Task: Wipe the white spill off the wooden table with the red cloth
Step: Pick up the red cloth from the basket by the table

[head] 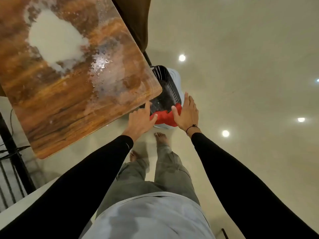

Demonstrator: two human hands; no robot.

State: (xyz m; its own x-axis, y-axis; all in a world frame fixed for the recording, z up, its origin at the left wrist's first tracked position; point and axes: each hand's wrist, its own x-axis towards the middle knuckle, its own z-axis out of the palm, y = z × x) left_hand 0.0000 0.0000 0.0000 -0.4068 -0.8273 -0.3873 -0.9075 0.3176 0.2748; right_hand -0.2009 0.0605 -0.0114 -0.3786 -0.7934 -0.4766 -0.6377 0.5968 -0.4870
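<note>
The wooden table (72, 100) fills the upper left, and a large white spill (53, 40) lies on its far part, with wet smears and droplets spreading toward the near right corner. The red cloth (164, 118) lies bunched on the near rim of a black slotted basket (165, 90), on the floor just past the table's corner. My left hand (139, 119) is at the cloth's left side, fingers apart, thumb tip touching it. My right hand (186, 112) lies flat over the cloth's right side with its fingers spread and its thumb on the fabric.
The basket sits in a pale blue bucket (174, 75) on the glossy beige floor (241, 66). My bare feet (161, 138) stand just behind it. A dark chair (136, 19) is at the table's far right side. Black metal bars and cables (12, 152) are at the left.
</note>
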